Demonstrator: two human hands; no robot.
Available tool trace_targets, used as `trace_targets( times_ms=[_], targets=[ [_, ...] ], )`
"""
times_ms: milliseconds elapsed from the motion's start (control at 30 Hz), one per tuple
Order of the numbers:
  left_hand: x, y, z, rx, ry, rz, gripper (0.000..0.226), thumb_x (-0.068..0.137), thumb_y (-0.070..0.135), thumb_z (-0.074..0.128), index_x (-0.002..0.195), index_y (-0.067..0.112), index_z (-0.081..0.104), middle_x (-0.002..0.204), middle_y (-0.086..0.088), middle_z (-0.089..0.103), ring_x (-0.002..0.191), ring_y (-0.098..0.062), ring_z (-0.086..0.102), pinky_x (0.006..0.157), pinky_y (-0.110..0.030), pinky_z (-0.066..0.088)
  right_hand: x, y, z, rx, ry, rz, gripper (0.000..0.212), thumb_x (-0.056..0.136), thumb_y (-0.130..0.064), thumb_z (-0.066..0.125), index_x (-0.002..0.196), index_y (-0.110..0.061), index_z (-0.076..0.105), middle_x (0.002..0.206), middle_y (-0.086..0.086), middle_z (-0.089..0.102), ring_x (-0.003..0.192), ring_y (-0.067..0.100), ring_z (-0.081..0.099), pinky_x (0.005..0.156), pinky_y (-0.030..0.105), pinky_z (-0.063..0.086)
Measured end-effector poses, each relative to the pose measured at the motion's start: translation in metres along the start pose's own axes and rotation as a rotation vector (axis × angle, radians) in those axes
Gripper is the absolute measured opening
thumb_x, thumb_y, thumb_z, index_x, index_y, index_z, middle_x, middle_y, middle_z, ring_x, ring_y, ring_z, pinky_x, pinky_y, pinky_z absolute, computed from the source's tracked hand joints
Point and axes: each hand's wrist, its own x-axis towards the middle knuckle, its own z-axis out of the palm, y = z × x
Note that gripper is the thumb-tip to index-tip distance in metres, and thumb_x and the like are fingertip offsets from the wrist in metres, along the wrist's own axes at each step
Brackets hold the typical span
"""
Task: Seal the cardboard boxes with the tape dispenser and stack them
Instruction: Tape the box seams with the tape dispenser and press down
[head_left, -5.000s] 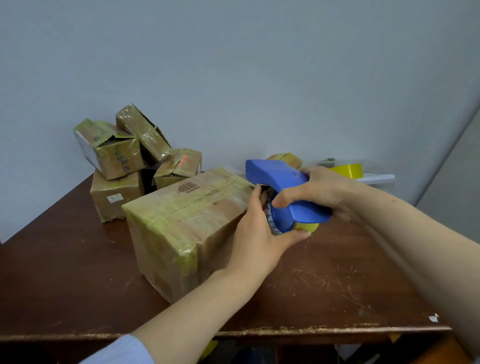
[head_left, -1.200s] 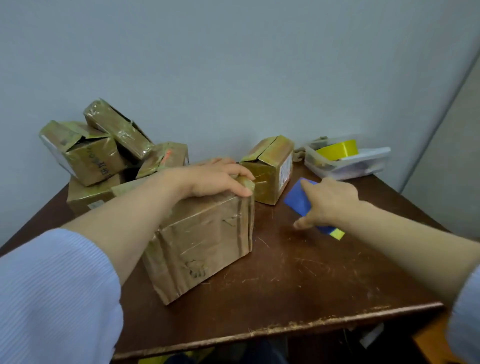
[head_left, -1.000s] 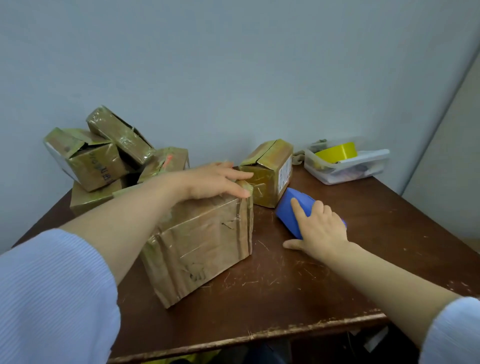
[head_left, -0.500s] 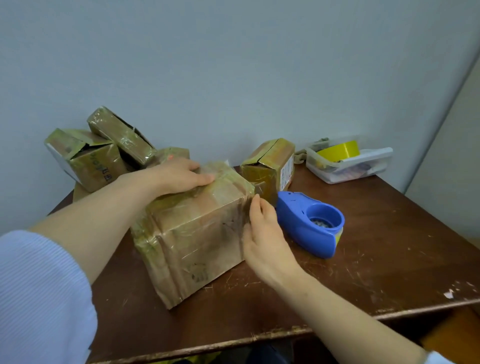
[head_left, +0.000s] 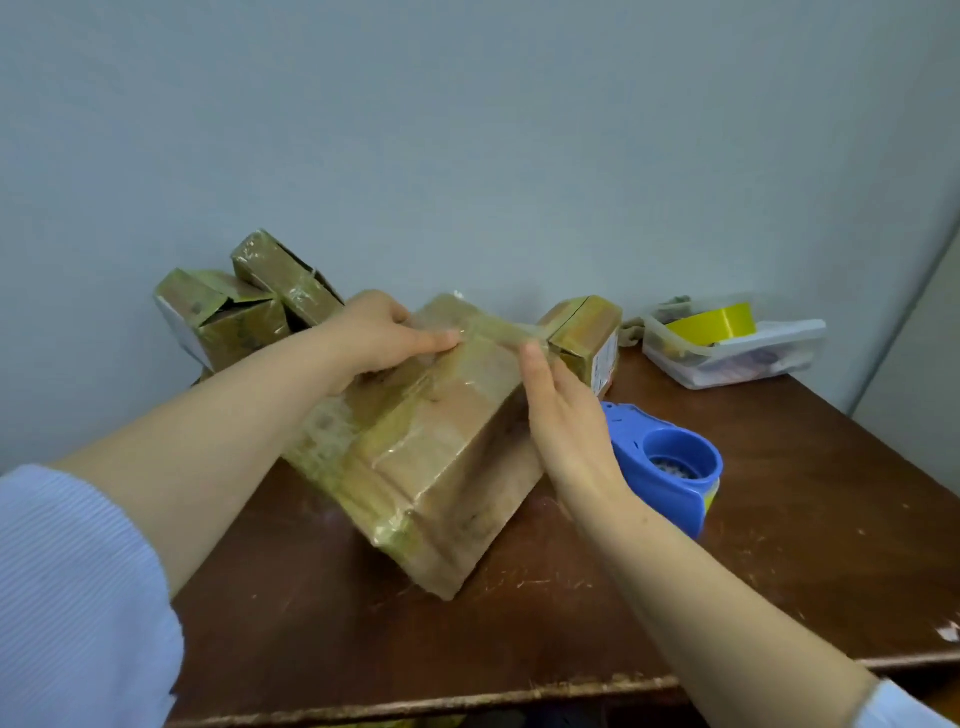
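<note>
Large cardboard box (head_left: 431, 447) at table centre, tipped rather than flat, near lower corner on the tabletop. Long axis runs away from the viewer, slightly to the R.

Surface: brown card under glossy, wrinkled yellowish tape; edges dented.

L hand (head_left: 379, 332) lies on the far top face, fingers stretched along the tape strip, pressing, not clasping. R hand (head_left: 563, 415) is flat vs. the box's R side, fingers straight, nothing grasped.

Tape dispenser (head_left: 670, 462): blue plastic, rounded, lying on the table (head_left: 571, 634) just R of the R wrist, not held; partly hidden by the forearm.

Small taped box (head_left: 587, 332) just behind. Pile of taped boxes (head_left: 234, 312) back L, lower part hidden by the L arm. Clear tub (head_left: 737, 358) w/ yellow roll (head_left: 717, 322) back R; other contents unreadable. Wood top dark, scratched.
</note>
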Motion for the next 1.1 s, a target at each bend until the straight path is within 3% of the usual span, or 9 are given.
trace_targets(
  times_ms=[100,200,300,467,567,667,800,933,1100],
  targets=[
    [-0.019,0.007,-0.009,-0.317,0.105,0.046,0.039,0.073,0.048,0.076,0.094,0.016,0.068,0.087,0.005,0.068,0.081,-0.007,0.062,0.061,-0.018,0.044,0.024,-0.018,-0.003,-0.052,0.119,-0.221,0.044,0.092,-0.053,0.045,0.085,-0.01,0.047,0.1,0.007,0.047,0.093,0.019,0.045,0.082,0.026,0.034],
    [-0.041,0.001,0.002,-0.519,0.226,0.087,0.031,0.073,0.04,0.078,0.094,0.019,0.071,0.088,0.007,0.072,0.079,-0.006,0.066,0.058,-0.015,0.047,0.032,-0.028,-0.008,-0.041,0.066,-0.251,0.044,0.094,-0.042,0.049,0.128,-0.014,0.052,0.132,0.006,0.03,0.121,0.011,0.035,0.1,0.009,0.025],
    [-0.064,-0.023,0.024,-0.517,0.336,0.094,0.04,0.071,0.038,0.08,0.105,0.023,0.066,0.098,0.012,0.069,0.092,-0.006,0.065,0.076,-0.024,0.051,0.016,-0.01,-0.012,-0.01,0.011,-0.262,0.052,0.093,-0.033,0.054,0.141,-0.021,0.042,0.125,-0.003,0.034,0.11,-0.001,0.041,0.083,-0.006,0.025],
    [-0.104,-0.051,0.055,-0.475,0.395,0.107,0.067,0.069,0.032,0.082,0.125,0.021,0.046,0.116,0.014,0.055,0.103,-0.001,0.054,0.09,-0.022,0.046,-0.013,0.023,-0.019,0.081,0.024,-0.322,0.04,0.091,-0.016,0.059,0.126,-0.034,0.049,0.123,-0.014,0.05,0.107,-0.018,0.047,0.089,0.0,0.036],
    [-0.115,-0.055,0.059,-0.517,0.406,0.143,0.063,0.07,0.028,0.081,0.123,0.022,0.046,0.114,0.014,0.055,0.103,0.003,0.053,0.088,-0.015,0.045,-0.028,0.027,-0.018,0.238,-0.008,-0.276,0.04,0.088,-0.006,0.06,0.12,-0.027,0.048,0.124,-0.009,0.056,0.113,-0.007,0.054,0.096,0.012,0.043],
    [-0.123,-0.057,0.063,-0.606,0.445,0.165,0.049,0.074,0.02,0.08,0.112,0.023,0.049,0.112,0.01,0.056,0.103,0.002,0.054,0.088,-0.013,0.048,-0.039,0.028,-0.018,0.317,-0.008,-0.236,0.042,0.083,-0.001,0.066,0.117,-0.017,0.049,0.115,-0.01,0.058,0.102,-0.009,0.059,0.082,0.009,0.047],
    [-0.131,-0.057,0.068,-0.672,0.518,0.198,0.039,0.076,0.014,0.077,0.099,0.03,0.049,0.109,0.005,0.057,0.103,0.002,0.055,0.092,-0.012,0.047,-0.045,0.028,-0.02,0.397,0.06,-0.181,0.041,0.076,-0.006,0.073,0.111,-0.018,0.055,0.114,-0.003,0.063,0.106,0.0,0.061,0.088,0.016,0.05],
    [-0.127,-0.055,0.063,-0.64,0.532,0.292,0.048,0.082,0.018,0.072,0.121,0.032,0.048,0.117,0.023,0.05,0.11,0.018,0.047,0.099,-0.012,0.041,-0.047,0.022,-0.02,0.389,0.125,-0.16,0.031,0.077,-0.011,0.074,0.102,-0.025,0.062,0.112,0.0,0.067,0.104,0.003,0.063,0.095,0.023,0.049],
    [-0.115,-0.054,0.056,-0.504,0.467,0.33,0.053,0.084,0.031,0.068,0.134,0.025,0.052,0.134,0.014,0.052,0.126,0.002,0.044,0.105,-0.02,0.038,-0.047,0.021,-0.016,0.349,0.172,-0.128,0.032,0.075,-0.016,0.076,0.104,-0.024,0.065,0.114,0.001,0.067,0.107,0.01,0.063,0.098,0.035,0.049]
  ],
)
